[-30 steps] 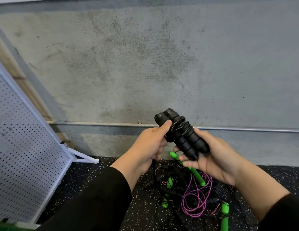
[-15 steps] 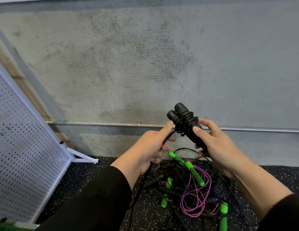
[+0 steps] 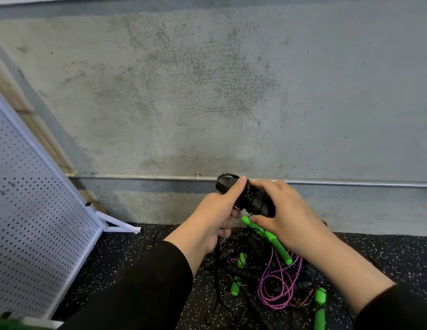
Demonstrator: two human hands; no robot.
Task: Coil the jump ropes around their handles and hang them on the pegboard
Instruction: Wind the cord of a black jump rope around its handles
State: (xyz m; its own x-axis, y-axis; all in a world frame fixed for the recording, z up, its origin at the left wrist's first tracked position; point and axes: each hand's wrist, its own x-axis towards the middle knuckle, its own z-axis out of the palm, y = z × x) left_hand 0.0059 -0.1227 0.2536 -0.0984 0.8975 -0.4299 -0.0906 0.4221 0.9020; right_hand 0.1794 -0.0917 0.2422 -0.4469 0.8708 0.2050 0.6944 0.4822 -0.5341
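Both hands hold a black jump rope (image 3: 251, 198) in front of the concrete wall, its cord wound around the paired black handles. My left hand (image 3: 213, 214) grips the handles' far end, thumb laid along the top. My right hand (image 3: 282, 210) wraps over the near end, with fingers and thumb curled round it. A loose black cord hangs down from my left hand toward the floor. Below lies a tangled pile of jump ropes (image 3: 272, 277) with green handles, black handles and a purple cord. The white pegboard (image 3: 33, 220) leans at the left.
The pegboard's white foot (image 3: 119, 223) juts out onto the black speckled floor (image 3: 126, 258). A metal conduit (image 3: 350, 183) runs along the concrete wall just behind my hands.
The handles have dropped lower and turned more level. My right hand has rolled over on top of them, and my left thumb has slid up along the handles.
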